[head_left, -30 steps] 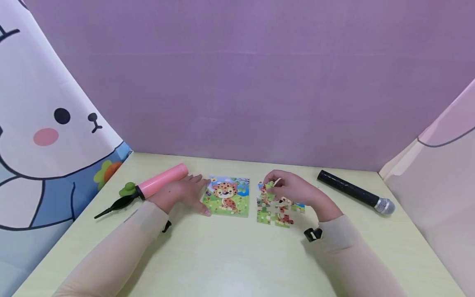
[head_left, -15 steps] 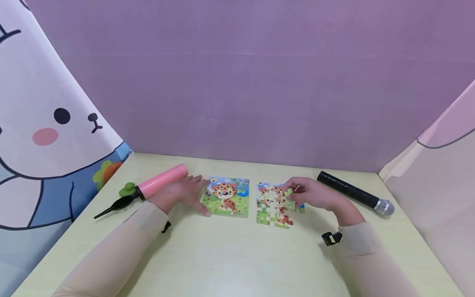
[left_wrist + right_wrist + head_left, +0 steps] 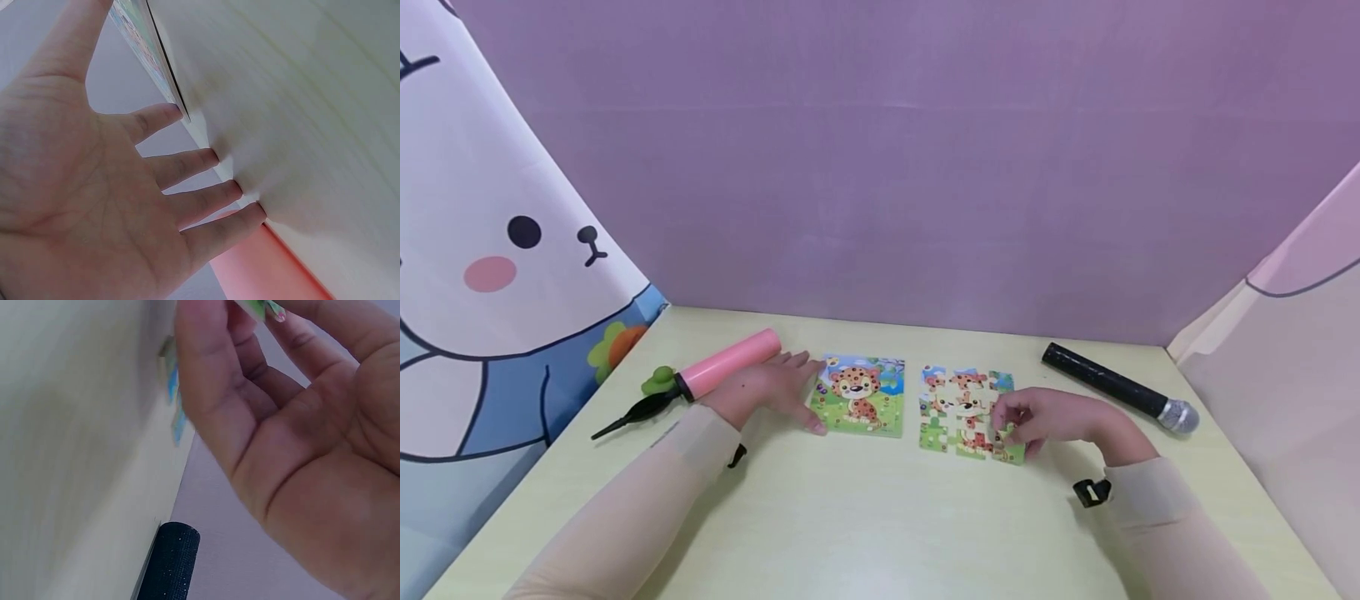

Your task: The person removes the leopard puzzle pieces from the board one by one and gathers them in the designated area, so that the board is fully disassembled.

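My left hand (image 3: 767, 390) lies on the table with straight, spread fingers, its thumb and forefinger at the left edge of a square leopard picture board (image 3: 880, 417). To the right of the board, loose jigsaw pieces (image 3: 933, 437) lie in rows with small gaps, showing a similar leopard picture. At their lower right corner, my right hand (image 3: 1051, 414) pinches a green jigsaw piece (image 3: 253, 307) between thumb and fingers. The fingers cover part of the right-hand column. In the left wrist view, the fingertips touch the table, with the board's edge by the forefinger.
A pink hand pump (image 3: 730, 364) with a black nozzle lies beside my left hand. A black microphone (image 3: 1105, 382) with a silver head lies behind my right hand. The pale table (image 3: 865, 517) ends at a purple backdrop (image 3: 895, 167).
My right hand has moved rightward and toward me, from the upper left pieces to the lower right corner. Pieces it covered now show in the middle and right columns. The left hand stays put.
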### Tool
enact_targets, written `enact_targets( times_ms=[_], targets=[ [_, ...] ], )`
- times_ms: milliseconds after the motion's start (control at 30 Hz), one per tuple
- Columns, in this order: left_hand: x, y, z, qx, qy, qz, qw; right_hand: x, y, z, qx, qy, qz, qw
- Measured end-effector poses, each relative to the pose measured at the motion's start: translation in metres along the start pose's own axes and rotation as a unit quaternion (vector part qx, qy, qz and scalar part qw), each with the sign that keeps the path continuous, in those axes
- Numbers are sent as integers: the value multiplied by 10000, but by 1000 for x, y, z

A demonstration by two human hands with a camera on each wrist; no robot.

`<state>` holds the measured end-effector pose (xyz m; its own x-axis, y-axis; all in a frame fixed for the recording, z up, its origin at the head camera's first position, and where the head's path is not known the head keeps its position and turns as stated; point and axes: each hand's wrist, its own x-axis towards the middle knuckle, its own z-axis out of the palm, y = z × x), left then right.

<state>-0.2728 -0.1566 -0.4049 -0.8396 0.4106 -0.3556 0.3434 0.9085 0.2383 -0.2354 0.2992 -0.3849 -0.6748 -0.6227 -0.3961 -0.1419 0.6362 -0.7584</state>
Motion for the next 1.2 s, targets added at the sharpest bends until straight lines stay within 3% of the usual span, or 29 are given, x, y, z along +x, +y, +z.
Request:
enact_targets(
  times_ms=[267,500,800,1200],
  targets=[
    [-1,1,0,42,2,32,10000,5,3,1,-652,245,-62,9976],
    [-1,0,0,40,-10,27,10000,9,4,2,-746,357,-134,9965],
    [-2,1,-1,67,-8,2,10000,5,2,1,-842,727,162,9937],
    [-2,4,-11,-100,-57,132,9998,-7,-23,2,-1150,612,-145,9914]
  ],
)
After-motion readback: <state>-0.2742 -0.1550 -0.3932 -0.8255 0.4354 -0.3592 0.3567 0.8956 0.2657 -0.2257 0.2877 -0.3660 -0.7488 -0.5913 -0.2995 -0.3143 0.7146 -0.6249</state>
